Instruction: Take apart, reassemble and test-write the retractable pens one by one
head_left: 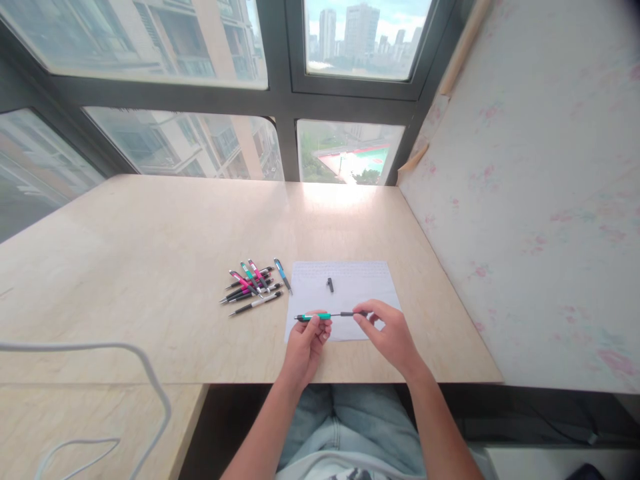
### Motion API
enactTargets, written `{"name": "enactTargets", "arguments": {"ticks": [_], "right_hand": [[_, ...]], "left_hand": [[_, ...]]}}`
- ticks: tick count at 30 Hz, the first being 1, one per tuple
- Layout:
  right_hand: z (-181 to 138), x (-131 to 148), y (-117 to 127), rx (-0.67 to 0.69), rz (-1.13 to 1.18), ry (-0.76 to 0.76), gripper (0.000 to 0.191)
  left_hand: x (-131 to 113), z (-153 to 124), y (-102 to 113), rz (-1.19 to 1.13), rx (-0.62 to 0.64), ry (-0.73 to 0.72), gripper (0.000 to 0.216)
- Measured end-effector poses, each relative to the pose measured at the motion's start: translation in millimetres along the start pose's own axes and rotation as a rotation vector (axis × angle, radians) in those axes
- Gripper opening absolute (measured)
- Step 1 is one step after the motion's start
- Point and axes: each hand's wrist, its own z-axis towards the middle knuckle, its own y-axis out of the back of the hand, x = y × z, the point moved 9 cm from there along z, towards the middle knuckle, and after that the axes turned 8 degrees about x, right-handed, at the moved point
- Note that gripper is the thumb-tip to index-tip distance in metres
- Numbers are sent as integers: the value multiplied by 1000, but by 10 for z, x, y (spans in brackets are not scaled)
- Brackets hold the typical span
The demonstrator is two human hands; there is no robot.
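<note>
My left hand (311, 337) is closed on the green barrel (318, 317) of a pen, its black end pointing left. Out of the barrel's right end runs a thin dark refill (335, 315), reaching a dark grip section (347, 314). Thumb and fingers of my right hand (387, 328) pinch the far end of that grip section. Both pen parts are held roughly level above a sheet of paper (370, 283) with faint writing along its top. A small black piece (330, 285), perhaps a pen part, lies on the sheet.
Several pens (250, 287) with pink, green, black and white barrels lie heaped left of the paper, a blue pen (283, 275) beside them. A white cable (145, 363) loops over the wooden table (165, 253) at left. Window frames stand behind; a flowered wall (540, 200) borders the right.
</note>
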Motion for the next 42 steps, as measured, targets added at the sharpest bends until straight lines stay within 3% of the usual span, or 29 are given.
{"name": "enactTargets", "arguments": {"ticks": [5, 11, 16, 24, 29, 32, 36, 39, 42], "right_hand": [[-58, -123, 97, -18, 19, -58, 13], [-215, -610, 226, -94, 134, -247, 21], [-155, -941, 91, -109, 131, -352, 22], [426, -734, -156, -213, -267, -264, 17], [585, -657, -283, -268, -444, -220, 15], [555, -652, -326, -223, -355, -210, 18], [339, -717, -214, -179, -2, -275, 38], [162, -704, -216, -22, 245, -310, 53], [49, -570, -200, 90, 228, -282, 45]], "left_hand": [[-23, -15, -15, -33, -19, -5, 25], [-25, -19, -43, -83, -6, 8, 24], [-25, -3, -35, -81, -12, 1, 24], [-32, -11, -34, -83, -15, -5, 23], [-19, -16, -19, -93, -21, 6, 25], [-3, -12, -9, -95, -10, 12, 24], [16, -11, 9, -101, -12, 21, 23], [12, -13, 8, -90, -23, 15, 22], [9, -13, -6, -52, -30, 11, 22]]}}
